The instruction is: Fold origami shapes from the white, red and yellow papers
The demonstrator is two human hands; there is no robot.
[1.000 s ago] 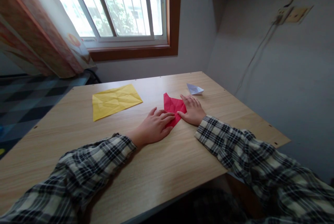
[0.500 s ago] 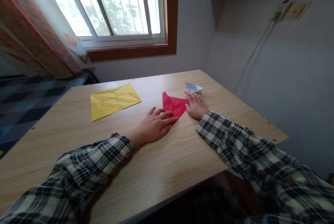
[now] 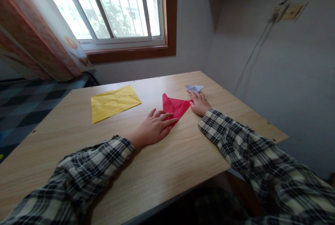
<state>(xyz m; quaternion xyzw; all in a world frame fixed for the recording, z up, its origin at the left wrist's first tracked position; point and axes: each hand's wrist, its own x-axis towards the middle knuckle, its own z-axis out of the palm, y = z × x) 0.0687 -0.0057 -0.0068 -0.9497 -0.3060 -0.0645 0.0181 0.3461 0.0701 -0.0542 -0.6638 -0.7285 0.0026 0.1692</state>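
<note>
Indoors, a wooden table [image 3: 162,172] near a window [image 3: 117,12] holds red paper [image 3: 176,107], left hand [image 3: 154,127] spread atop, right grip [image 3: 200,104] unclear.

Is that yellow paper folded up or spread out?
Spread out: the yellow paper lies broad and four-cornered on the table, creases crossing its surface. The left hand rests on the red paper instead.

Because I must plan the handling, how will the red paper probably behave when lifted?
The red paper looks thin, so probably light. Its visible creases suggest bending along those lines. The left hand rests on it, so a sudden pull might crumple it.
</note>
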